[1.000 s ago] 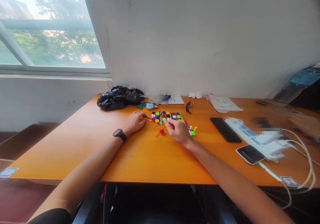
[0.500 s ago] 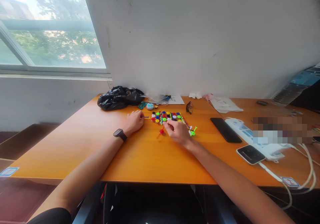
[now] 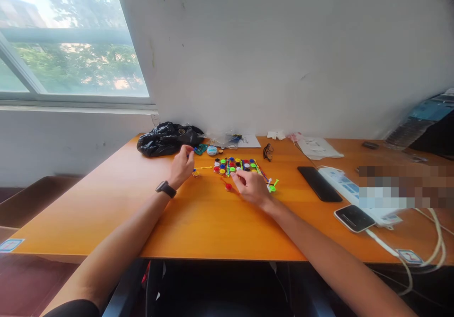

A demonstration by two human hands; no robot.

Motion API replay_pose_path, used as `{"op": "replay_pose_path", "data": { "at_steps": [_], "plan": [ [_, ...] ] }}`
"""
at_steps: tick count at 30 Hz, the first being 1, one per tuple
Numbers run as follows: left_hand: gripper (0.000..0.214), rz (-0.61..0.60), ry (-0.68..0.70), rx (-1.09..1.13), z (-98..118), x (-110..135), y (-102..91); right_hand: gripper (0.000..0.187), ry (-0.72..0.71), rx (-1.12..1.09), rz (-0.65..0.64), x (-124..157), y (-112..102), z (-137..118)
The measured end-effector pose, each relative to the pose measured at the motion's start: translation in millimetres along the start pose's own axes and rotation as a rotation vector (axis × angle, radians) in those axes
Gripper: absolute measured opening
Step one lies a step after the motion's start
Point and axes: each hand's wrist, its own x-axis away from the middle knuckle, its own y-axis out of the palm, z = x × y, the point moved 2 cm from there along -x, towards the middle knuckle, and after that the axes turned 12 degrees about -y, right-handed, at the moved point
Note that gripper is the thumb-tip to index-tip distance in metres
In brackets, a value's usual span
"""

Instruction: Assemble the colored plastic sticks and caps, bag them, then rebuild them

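My left hand (image 3: 182, 167), with a dark watch (image 3: 166, 189) on its wrist, is raised over the table left of the coloured pieces. Its fingers pinch a small blue piece (image 3: 195, 149), mostly hidden by the fingertips. Below those fingers lies a thin yellow stick (image 3: 205, 167). My right hand (image 3: 252, 187) is closed in front of the block of round coloured discs (image 3: 232, 165); whatever its fingertips hold is hidden. A red disc (image 3: 229, 187) lies by those fingertips. Bright green pieces (image 3: 273, 188) sit right of the right hand.
A black plastic bag (image 3: 166, 140), a round tin-like item (image 3: 212, 150) and glasses (image 3: 268, 152) lie towards the back. To the right are a dark phone (image 3: 319, 184), a white-edged phone (image 3: 354, 218), a power strip (image 3: 345, 192) and cables (image 3: 440, 241).
My left hand has moved up and left, away from the disc block, with the blue piece. The yellow stick now shows beneath it. My right hand stays nearly in place.
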Motion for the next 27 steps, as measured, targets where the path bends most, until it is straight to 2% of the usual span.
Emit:
{"op": "replay_pose_path", "data": {
  "at_steps": [4,7,9,12,18,23,27],
  "plan": [
    [0.031,-0.099,-0.048,-0.303,1.2,1.4,-8.5,0.045,-0.007,-0.016,0.001,0.1,0.7,0.5],
    [0.041,-0.162,-0.029,-0.417,-1.1,3.2,-7.7,0.038,-0.015,-0.033,-0.013,0.2,1.3,0.4],
    [0.038,-0.188,-0.013,-0.451,-2.0,4.3,-6.1,0.035,-0.013,-0.037,-0.025,0.4,1.4,0.0],
    [0.028,-0.204,-0.01,-0.461,-1.2,4.5,-6.0,0.035,-0.009,-0.029,-0.032,0.4,1.2,-0.7],
    [0.026,-0.171,-0.104,-0.411,0.0,2.2,-10.4,0.035,-0.006,-0.02,-0.046,0.3,1.1,-0.7],
    [0.032,-0.215,-0.054,-0.387,-3.2,4.3,-5.5,0.036,-0.001,-0.013,-0.066,0.6,1.1,-1.9],
    [0.027,-0.196,-0.062,-0.362,-4.5,4.5,-4.6,0.036,0.005,-0.007,-0.074,0.4,0.4,-3.5]
  ]
}}
